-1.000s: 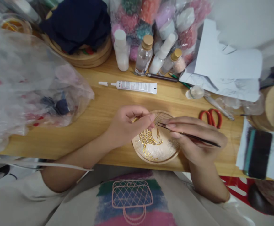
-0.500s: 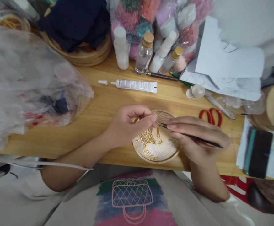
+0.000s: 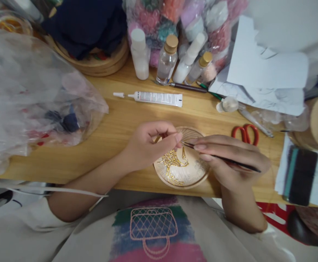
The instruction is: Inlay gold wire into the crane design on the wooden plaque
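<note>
A round wooden dish with a gold wire bird design lies near the front edge of the wooden table. My left hand rests over its left rim with thumb and forefinger pinched together; what they pinch is too small to make out. My right hand is closed on thin dark tweezers, whose tip points left and meets my left fingertips above the bird.
A white glue tube lies behind the dish. Several small bottles stand at the back. Red-handled scissors lie to the right. A clear plastic bag fills the left, white papers the back right.
Almost nothing differs: both hands keep their places over the dish, and the view has shifted very slightly.
</note>
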`<state>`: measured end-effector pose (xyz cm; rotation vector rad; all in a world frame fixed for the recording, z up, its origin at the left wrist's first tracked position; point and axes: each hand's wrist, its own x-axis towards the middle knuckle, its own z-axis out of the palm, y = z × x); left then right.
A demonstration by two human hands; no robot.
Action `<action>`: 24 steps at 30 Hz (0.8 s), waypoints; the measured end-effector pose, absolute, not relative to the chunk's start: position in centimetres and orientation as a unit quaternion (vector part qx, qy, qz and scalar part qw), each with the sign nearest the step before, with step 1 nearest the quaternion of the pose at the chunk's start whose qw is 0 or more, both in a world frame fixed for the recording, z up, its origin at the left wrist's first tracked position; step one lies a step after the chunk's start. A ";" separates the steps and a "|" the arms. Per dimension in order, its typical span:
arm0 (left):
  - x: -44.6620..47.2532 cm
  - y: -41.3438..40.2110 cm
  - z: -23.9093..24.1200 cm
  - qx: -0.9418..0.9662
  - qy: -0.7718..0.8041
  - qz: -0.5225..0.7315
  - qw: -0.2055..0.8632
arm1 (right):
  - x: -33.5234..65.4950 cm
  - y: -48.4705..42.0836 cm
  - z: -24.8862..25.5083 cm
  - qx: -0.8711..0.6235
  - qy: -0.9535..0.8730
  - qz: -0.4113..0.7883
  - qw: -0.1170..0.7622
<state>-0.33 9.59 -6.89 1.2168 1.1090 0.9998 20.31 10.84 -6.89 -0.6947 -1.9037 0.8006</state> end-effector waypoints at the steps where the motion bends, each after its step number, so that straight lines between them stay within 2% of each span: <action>1: -0.3 9.6 -6.9 0.518 0.470 0.428 0.572 | 20.3 10.9 -6.9 -0.281 -0.775 0.327 0.463; 24: -0.2 9.4 -6.9 0.508 0.467 0.462 0.557 | 20.1 10.8 -7.0 -0.305 -0.754 0.327 0.481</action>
